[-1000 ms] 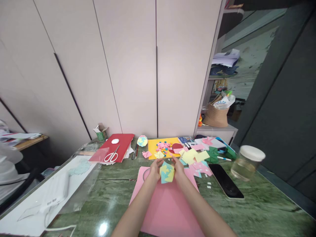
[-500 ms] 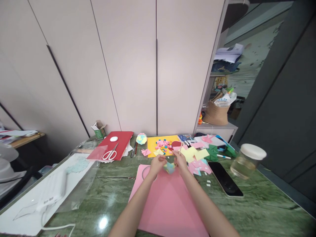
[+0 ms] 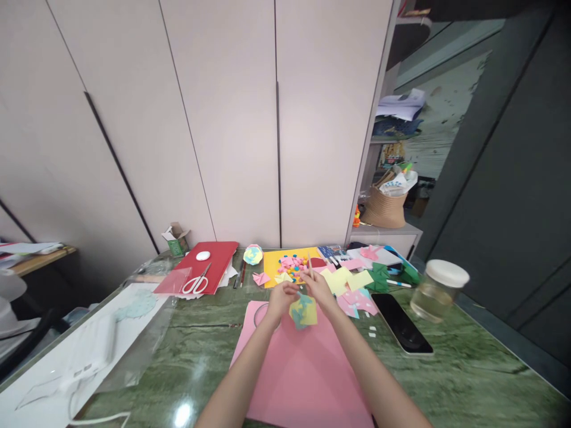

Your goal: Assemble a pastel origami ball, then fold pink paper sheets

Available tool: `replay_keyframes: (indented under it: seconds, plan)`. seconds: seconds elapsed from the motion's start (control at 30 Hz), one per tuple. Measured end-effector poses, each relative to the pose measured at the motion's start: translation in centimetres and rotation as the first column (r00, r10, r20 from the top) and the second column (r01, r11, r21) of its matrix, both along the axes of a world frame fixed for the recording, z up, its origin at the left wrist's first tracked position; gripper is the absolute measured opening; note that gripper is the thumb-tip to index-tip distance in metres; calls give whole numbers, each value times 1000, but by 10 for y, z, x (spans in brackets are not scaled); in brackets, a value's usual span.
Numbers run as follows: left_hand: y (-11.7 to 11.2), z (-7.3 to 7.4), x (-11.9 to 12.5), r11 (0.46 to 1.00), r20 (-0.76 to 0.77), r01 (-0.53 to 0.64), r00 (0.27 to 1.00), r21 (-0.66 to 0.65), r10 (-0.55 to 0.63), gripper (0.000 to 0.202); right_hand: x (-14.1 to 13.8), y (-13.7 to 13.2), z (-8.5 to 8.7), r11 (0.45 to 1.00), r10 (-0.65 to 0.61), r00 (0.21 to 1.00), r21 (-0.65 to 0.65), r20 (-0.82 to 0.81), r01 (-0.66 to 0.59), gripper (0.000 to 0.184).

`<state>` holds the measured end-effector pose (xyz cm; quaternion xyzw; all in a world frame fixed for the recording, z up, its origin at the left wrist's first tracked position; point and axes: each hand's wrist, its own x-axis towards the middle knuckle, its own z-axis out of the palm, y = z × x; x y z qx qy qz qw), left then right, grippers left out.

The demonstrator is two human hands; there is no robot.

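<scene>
A small yellow piece of paper with blue-green patches [image 3: 303, 311] hangs over the pink sheet [image 3: 307, 374]. My left hand [image 3: 282, 298] is closed, its fingertips pinching the upper edge of that paper. Close beside it, my right hand [image 3: 318, 289] is closed round a slim pale stick [image 3: 310, 261] that points upward. Its fingers are near the paper's top corner; whether they touch it I cannot tell. A thin grey ring [image 3: 260, 316] lies on the pink sheet, partly hidden by my left forearm.
Behind my hands lies a yellow sheet [image 3: 272, 261] with small pink, blue and yellow pieces. Scissors [image 3: 195, 284] rest on a red folder [image 3: 217, 261]. Paper scraps [image 3: 359, 279], a phone [image 3: 402, 324] and a lidded jar of liquid [image 3: 439, 291] stand to the right.
The yellow and blue-green paper has turned to show a broad flat face, where before it was narrow and tilted. My hands have drawn a little closer together. The view has shifted slightly right.
</scene>
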<state>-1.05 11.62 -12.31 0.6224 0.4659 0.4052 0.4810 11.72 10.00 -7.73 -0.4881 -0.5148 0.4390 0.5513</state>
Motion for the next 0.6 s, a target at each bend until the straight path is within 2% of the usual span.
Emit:
replay_keyframes:
  seconds: [0.13, 0.23, 0.33, 0.37, 0.47, 0.6]
  plan:
    - [-14, 52, -6, 984, 105, -77, 993, 159, 60, 14, 13, -21, 43, 996, 16, 989, 84, 150, -29, 33]
    - [-30, 95, -11, 959, 180, -125, 980, 255, 80, 11, 26, -45, 77, 988, -1, 969, 148, 245, -36, 38]
    - [-53, 131, -14, 947, 235, -141, 969, 287, 73, 15, 35, -72, 106, 980, -26, 944, 193, 328, -40, 37]
    - [-61, 140, -14, 945, 248, -149, 966, 291, 76, 16, 37, -81, 114, 978, -38, 929, 205, 367, -41, 35]
    - [-88, 159, -15, 945, 260, -169, 961, 280, 95, 13, 41, -106, 130, 960, -127, 781, 275, 612, -60, 29]
    - [-113, 170, -18, 903, 119, -193, 980, 385, 159, 6, 45, -124, 133, 896, -308, 596, 438, 741, -81, 24]
